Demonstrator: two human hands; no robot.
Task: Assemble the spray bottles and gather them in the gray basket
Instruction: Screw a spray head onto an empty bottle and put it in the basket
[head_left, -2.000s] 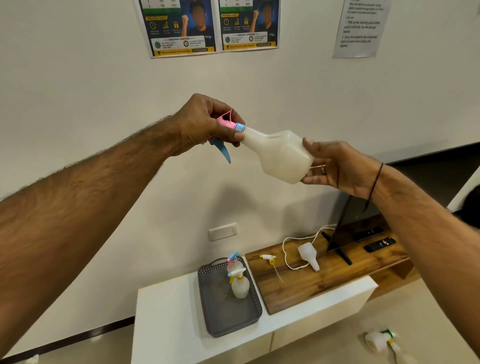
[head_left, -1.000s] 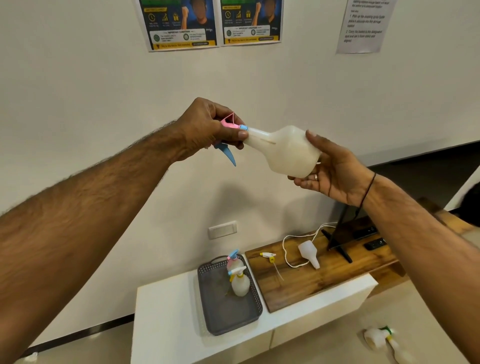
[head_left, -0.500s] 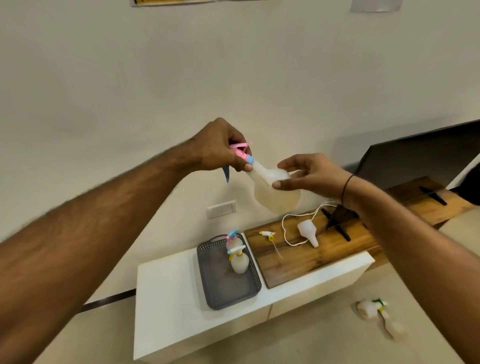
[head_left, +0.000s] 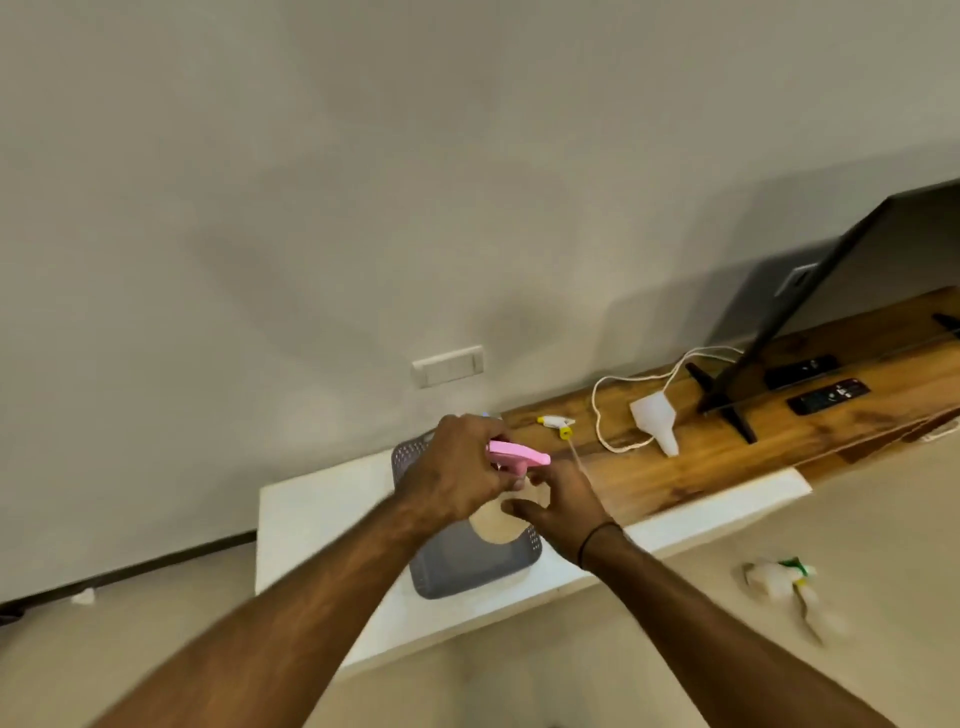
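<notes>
The cabinet carries the basket. Your left hand grips the pink sprayer atop the bottle, which hangs over the basket; your right hand, at 3 o'clock, cups its side, fingers loosely curved.

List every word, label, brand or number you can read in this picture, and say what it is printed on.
None can be read.
Two remote controls: button markings too small and blurred.
Panel on the back of the screen: no legible print.
Pink spray head and wall switch plate: no text visible.
</notes>
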